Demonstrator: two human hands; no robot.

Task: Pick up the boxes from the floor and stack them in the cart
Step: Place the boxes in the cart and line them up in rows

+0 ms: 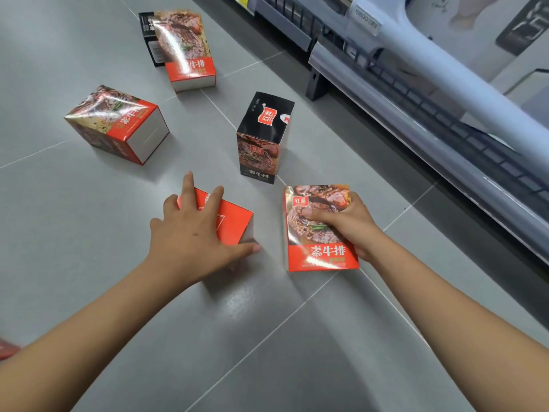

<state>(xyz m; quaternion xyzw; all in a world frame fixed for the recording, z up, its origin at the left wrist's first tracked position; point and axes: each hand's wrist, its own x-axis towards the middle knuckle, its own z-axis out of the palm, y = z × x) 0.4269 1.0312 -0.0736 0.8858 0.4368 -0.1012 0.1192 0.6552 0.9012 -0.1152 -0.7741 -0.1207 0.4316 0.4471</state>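
Several steak-print boxes lie on the grey tile floor. My right hand grips a red box with a steak picture, thumb across its front, held just above the floor. My left hand rests spread over the top of a red box standing on the floor, fingers wrapped around its edges. A black box stands upright just beyond my hands. Another red box lies on its side at the left. At the back, a red box leans on a black box. No cart is visible.
A store shelf base with a grey rail and black grille runs diagonally along the right side. A red object shows at the lower left edge. Open floor tiles lie in the foreground between my arms.
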